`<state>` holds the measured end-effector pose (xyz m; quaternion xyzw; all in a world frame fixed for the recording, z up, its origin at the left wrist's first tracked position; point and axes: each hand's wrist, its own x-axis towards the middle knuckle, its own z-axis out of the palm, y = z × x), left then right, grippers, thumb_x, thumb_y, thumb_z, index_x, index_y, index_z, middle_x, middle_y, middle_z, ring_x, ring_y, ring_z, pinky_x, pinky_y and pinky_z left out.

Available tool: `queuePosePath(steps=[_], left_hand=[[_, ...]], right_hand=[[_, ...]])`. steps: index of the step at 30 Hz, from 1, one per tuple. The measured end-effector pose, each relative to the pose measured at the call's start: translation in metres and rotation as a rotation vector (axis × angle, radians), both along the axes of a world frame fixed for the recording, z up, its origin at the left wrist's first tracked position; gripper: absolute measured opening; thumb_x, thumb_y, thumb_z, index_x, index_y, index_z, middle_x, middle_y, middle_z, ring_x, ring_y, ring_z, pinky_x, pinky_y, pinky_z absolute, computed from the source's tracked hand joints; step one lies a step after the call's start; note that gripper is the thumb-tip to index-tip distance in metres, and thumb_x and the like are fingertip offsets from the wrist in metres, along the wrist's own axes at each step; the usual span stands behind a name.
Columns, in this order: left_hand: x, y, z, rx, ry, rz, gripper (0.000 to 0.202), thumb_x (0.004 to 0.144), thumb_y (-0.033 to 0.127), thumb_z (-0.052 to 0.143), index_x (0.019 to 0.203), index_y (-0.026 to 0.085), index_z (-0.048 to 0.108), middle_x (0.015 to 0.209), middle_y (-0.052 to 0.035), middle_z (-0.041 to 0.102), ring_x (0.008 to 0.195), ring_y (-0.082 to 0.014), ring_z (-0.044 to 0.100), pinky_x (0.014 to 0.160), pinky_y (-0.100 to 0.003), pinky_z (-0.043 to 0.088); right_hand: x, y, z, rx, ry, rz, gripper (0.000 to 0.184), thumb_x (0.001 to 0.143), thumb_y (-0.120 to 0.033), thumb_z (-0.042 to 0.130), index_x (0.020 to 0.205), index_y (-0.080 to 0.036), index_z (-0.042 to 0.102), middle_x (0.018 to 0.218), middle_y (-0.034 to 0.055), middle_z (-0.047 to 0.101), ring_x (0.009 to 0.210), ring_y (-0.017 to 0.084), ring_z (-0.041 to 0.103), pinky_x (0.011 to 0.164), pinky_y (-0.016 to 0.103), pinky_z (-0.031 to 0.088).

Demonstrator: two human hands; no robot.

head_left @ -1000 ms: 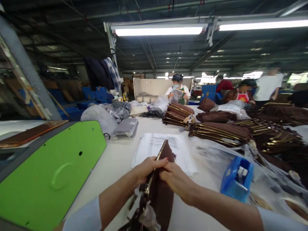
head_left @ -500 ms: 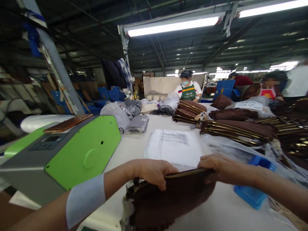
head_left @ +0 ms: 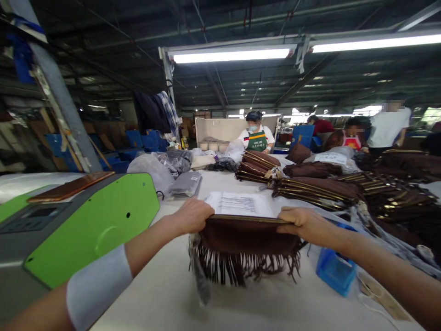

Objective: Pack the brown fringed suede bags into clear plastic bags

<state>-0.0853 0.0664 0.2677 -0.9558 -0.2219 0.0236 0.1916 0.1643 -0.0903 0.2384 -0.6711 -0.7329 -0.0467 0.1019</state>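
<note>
A dark brown fringed bag with a gold zipper along its top edge hangs between my hands above the table. My left hand is closed around the top left corner. At the top right corner my right hand grips the zipper edge. The fringe dangles below, close over the table surface. Some clear plastic hangs at the bag's left side. Just behind the bag lies a stack of white printed plastic bags, its near part hidden by the brown bag.
A green and grey machine stands at left with a brown phone-like slab on top. Piles of brown zippered bags lie at right, near a blue plastic box. Across the table is a co-worker in a green apron.
My hands have moved apart to the two top corners and lifted the bag. It now hangs level and stretched, with its fringe in plain sight. The view has shifted right.
</note>
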Motion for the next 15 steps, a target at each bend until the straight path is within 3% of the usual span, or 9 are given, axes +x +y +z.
queuePosePath(steps=[3, 5, 6, 8, 10, 13, 15], left_hand=[[0.007, 0.006, 0.024, 0.135, -0.055, -0.034, 0.023, 0.074, 0.004, 0.045, 0.082, 0.015, 0.063, 0.083, -0.0090, 0.068, 0.081, -0.0246, 0.063, 0.078, -0.041, 0.041], [0.006, 0.007, 0.023, 0.223, -0.076, -0.057, 0.024, 0.079, 0.003, 0.040, 0.085, 0.012, 0.062, 0.084, -0.0108, 0.067, 0.082, -0.0252, 0.062, 0.081, -0.044, 0.040], [0.003, 0.008, 0.015, 0.289, -0.085, -0.082, 0.025, 0.081, 0.003, 0.039, 0.088, 0.011, 0.062, 0.084, -0.0110, 0.066, 0.082, -0.0249, 0.061, 0.082, -0.045, 0.040], [-0.008, 0.008, -0.017, 0.465, -0.118, -0.168, 0.026, 0.081, 0.003, 0.041, 0.097, 0.008, 0.061, 0.087, -0.0110, 0.066, 0.081, -0.0237, 0.060, 0.085, -0.045, 0.041], [-0.024, 0.006, -0.066, 0.621, -0.183, -0.284, 0.029, 0.081, 0.004, 0.043, 0.104, 0.007, 0.059, 0.094, -0.0121, 0.066, 0.085, -0.0237, 0.060, 0.088, -0.045, 0.041], [-0.052, -0.002, -0.147, 0.579, -0.378, -0.415, 0.028, 0.084, 0.006, 0.038, 0.100, 0.011, 0.061, 0.092, -0.0084, 0.067, 0.088, -0.0203, 0.059, 0.096, -0.043, 0.038], [-0.068, -0.011, -0.187, 0.484, -0.558, -0.515, 0.029, 0.087, 0.009, 0.035, 0.098, 0.013, 0.062, 0.091, -0.0063, 0.067, 0.092, -0.0196, 0.059, 0.103, -0.044, 0.032]], right_hand=[[0.003, 0.003, 0.012, 0.128, -0.092, -0.045, 0.022, 0.087, -0.030, 0.048, 0.071, -0.018, 0.057, 0.077, 0.0025, 0.054, 0.070, 0.014, 0.053, 0.060, 0.024, 0.035], [0.004, 0.005, 0.005, 0.190, -0.132, -0.069, 0.020, 0.088, -0.027, 0.045, 0.077, -0.018, 0.060, 0.081, 0.0050, 0.056, 0.076, 0.017, 0.054, 0.062, 0.026, 0.037], [0.003, 0.005, -0.004, 0.233, -0.168, -0.066, 0.019, 0.088, -0.023, 0.044, 0.081, -0.018, 0.061, 0.083, 0.0061, 0.057, 0.077, 0.018, 0.053, 0.062, 0.027, 0.038], [-0.003, 0.002, -0.037, 0.365, -0.276, -0.017, 0.022, 0.087, -0.014, 0.041, 0.091, -0.016, 0.062, 0.084, 0.0078, 0.060, 0.076, 0.019, 0.053, 0.063, 0.028, 0.040], [-0.015, -0.006, -0.083, 0.534, -0.388, 0.064, 0.031, 0.086, -0.007, 0.035, 0.101, -0.013, 0.061, 0.084, 0.0083, 0.062, 0.073, 0.018, 0.054, 0.065, 0.029, 0.042], [-0.041, -0.025, -0.153, 0.679, -0.353, 0.086, 0.040, 0.088, -0.004, 0.025, 0.103, -0.014, 0.060, 0.087, 0.0065, 0.065, 0.081, 0.018, 0.057, 0.078, 0.031, 0.041], [-0.055, -0.039, -0.184, 0.707, -0.320, 0.078, 0.043, 0.089, -0.005, 0.021, 0.099, -0.016, 0.062, 0.083, 0.0033, 0.066, 0.079, 0.015, 0.059, 0.078, 0.029, 0.041]])
